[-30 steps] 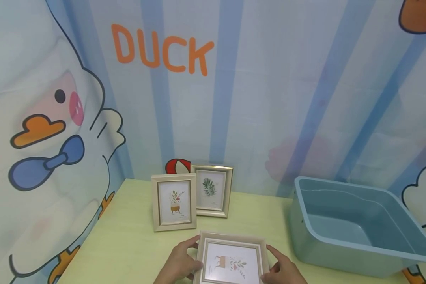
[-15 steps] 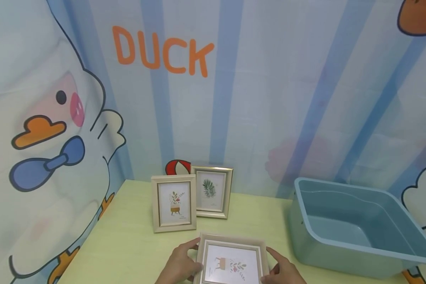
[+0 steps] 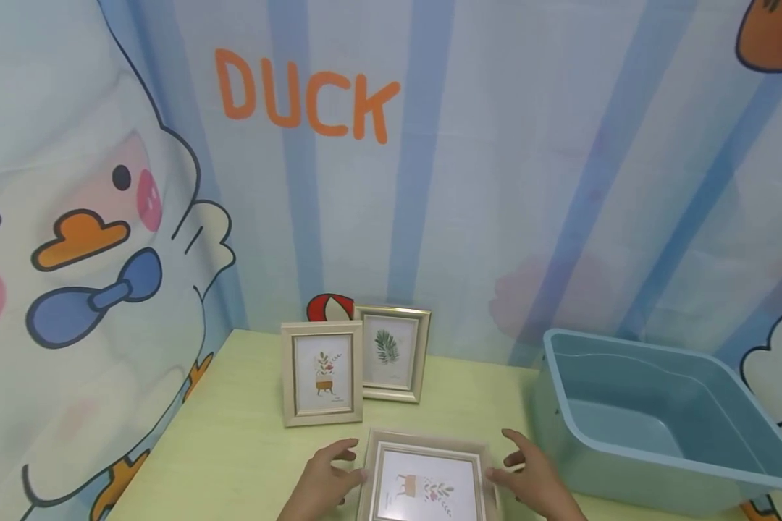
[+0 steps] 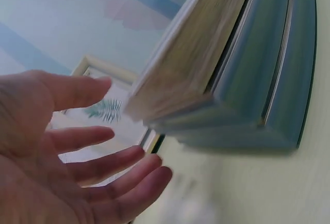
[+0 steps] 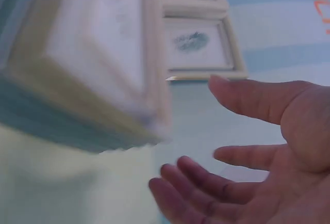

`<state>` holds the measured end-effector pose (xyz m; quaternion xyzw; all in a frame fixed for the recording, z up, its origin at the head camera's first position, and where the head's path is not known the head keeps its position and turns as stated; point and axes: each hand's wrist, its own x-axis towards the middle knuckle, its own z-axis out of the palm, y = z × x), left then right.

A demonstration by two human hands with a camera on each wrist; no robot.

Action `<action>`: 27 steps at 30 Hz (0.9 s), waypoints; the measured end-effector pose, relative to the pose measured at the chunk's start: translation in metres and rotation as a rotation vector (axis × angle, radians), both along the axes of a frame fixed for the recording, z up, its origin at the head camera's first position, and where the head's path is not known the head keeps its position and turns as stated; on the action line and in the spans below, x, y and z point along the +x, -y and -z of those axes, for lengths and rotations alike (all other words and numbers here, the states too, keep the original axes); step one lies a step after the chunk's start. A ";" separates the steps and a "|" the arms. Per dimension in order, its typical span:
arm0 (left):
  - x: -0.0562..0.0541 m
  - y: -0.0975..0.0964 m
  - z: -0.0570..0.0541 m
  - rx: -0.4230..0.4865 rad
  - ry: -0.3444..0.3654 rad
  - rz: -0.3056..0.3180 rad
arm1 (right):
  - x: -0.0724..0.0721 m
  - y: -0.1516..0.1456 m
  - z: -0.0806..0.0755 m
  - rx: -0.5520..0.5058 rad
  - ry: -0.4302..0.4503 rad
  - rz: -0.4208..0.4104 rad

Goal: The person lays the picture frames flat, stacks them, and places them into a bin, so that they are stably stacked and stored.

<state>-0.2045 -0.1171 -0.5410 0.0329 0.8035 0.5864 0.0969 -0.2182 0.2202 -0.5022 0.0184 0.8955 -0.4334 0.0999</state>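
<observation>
A cream picture frame [image 3: 430, 486] lies face up at the table's front edge, its potted-plant print turned sideways. The left wrist view shows it atop several blue-green layers [image 4: 258, 59], whose kind I cannot tell. My left hand [image 3: 319, 479] is at its left side, fingers spread and loosely bent, holding nothing. At the right side my right hand [image 3: 537, 479] has its fingers apart, thumb close to the frame's edge. Both wrist views show gaps between the fingers and the frame. Behind stand two upright frames, one with a potted plant [image 3: 324, 373] and one with a green leaf [image 3: 391, 354].
On the right stands a blue-green plastic tub [image 3: 665, 452], its inside visible from above. The pale yellow table [image 3: 234, 434] meets a striped cloth backdrop [image 3: 476, 181] printed with ducks. The leaf frame is partly hidden by the potted-plant frame.
Both hands have let go of the lying frame and spread outward, the left leftward and the right rightward. The frame stays in place; the view has shifted slightly.
</observation>
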 end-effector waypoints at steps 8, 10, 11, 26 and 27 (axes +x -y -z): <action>-0.012 0.016 0.016 -0.090 -0.143 -0.389 | -0.027 0.050 -0.030 0.098 -0.380 -0.096; -0.017 0.019 0.019 -0.065 -0.172 -0.471 | -0.039 0.065 -0.032 0.057 -0.423 -0.134; -0.019 0.021 0.020 -0.048 -0.191 -0.500 | -0.046 0.073 -0.034 0.030 -0.429 -0.156; -0.055 0.041 0.028 0.138 -0.234 -0.670 | -0.128 0.164 -0.042 -0.080 -0.415 -0.463; -0.057 0.041 0.029 0.132 -0.232 -0.669 | -0.130 0.168 -0.042 -0.044 -0.424 -0.472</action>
